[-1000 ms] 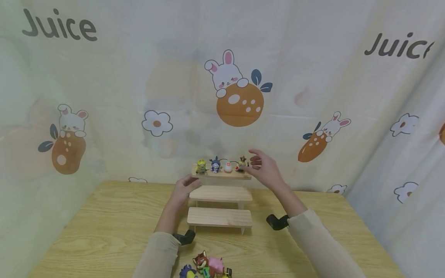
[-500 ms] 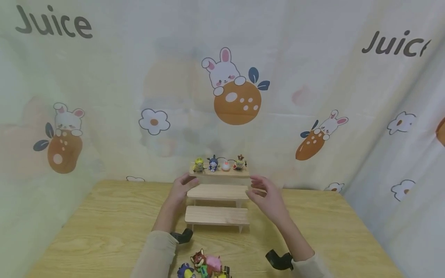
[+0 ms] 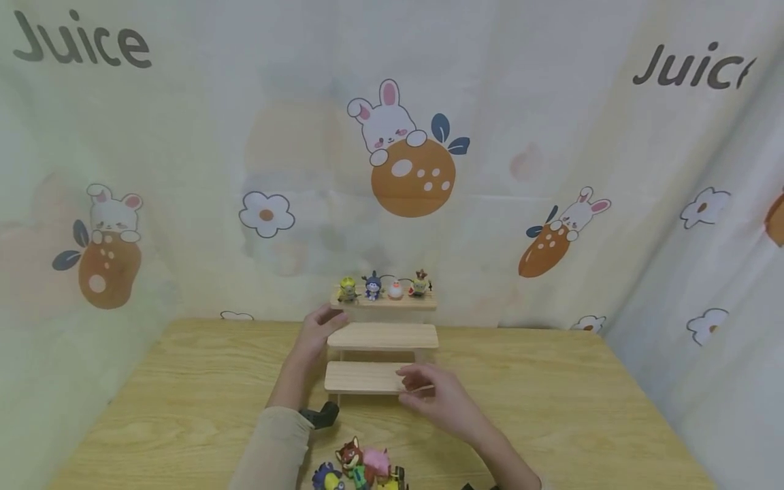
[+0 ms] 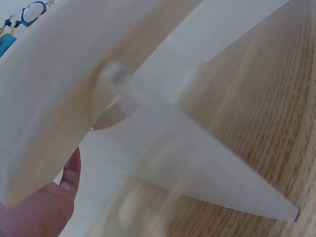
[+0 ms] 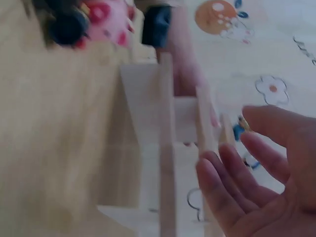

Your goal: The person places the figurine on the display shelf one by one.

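Note:
A three-step wooden display stand [image 3: 382,335] stands at the back of the table. On its top step sit a yellow figurine [image 3: 347,290], a blue-purple one [image 3: 372,286], a white round one [image 3: 395,290] and a crowned yellow one [image 3: 419,286]. My left hand [image 3: 315,331] grips the stand's left end by the top step; the left wrist view shows fingers at the board's edge and underside. My right hand [image 3: 439,403], loosely bent and holding nothing, overlaps the right end of the lowest step [image 3: 361,376] in the head view.
In front of the stand lies a group of toys: a fox figurine [image 3: 350,454], a pink figure [image 3: 376,461], a blue-and-yellow one [image 3: 327,476] and a yellow piece. A printed curtain [image 3: 312,136] hangs behind the wood-grain table [image 3: 202,401].
My right hand has come away from the crowned figurine on the top step and moved down toward me, to the lowest step. My left hand has stayed at the stand's left end.

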A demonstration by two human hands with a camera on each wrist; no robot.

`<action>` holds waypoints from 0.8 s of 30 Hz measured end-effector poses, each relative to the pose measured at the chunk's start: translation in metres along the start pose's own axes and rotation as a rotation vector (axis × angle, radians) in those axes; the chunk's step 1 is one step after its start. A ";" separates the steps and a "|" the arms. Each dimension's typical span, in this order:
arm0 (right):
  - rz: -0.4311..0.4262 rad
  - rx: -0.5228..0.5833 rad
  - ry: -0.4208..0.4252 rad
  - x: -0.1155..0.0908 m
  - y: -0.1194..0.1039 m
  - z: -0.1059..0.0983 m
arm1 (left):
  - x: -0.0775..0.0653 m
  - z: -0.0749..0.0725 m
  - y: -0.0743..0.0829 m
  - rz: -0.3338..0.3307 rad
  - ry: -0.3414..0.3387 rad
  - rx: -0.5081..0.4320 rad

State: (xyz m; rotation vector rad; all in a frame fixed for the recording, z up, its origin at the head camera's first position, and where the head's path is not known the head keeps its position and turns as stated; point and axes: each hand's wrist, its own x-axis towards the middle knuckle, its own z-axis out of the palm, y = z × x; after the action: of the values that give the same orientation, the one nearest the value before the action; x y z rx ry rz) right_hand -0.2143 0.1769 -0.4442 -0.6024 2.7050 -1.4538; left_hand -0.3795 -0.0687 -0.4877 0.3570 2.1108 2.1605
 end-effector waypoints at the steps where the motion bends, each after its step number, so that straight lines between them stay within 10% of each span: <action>1: -0.004 -0.012 -0.046 -0.001 0.000 0.004 | 0.000 -0.001 0.000 0.002 -0.001 0.001; 12: 0.004 -0.162 -0.339 -0.013 -0.007 0.036 | -0.001 -0.001 -0.001 -0.010 -0.009 0.006; 24: 0.010 -0.235 -0.416 -0.016 -0.010 0.053 | 0.000 -0.001 0.001 0.005 0.001 0.019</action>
State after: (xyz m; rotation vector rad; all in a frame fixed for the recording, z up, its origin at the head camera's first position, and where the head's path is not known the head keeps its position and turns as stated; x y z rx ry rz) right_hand -0.1864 0.1351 -0.4693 -0.7963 2.5472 -0.8869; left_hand -0.3794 -0.0694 -0.4869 0.3633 2.1342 2.1453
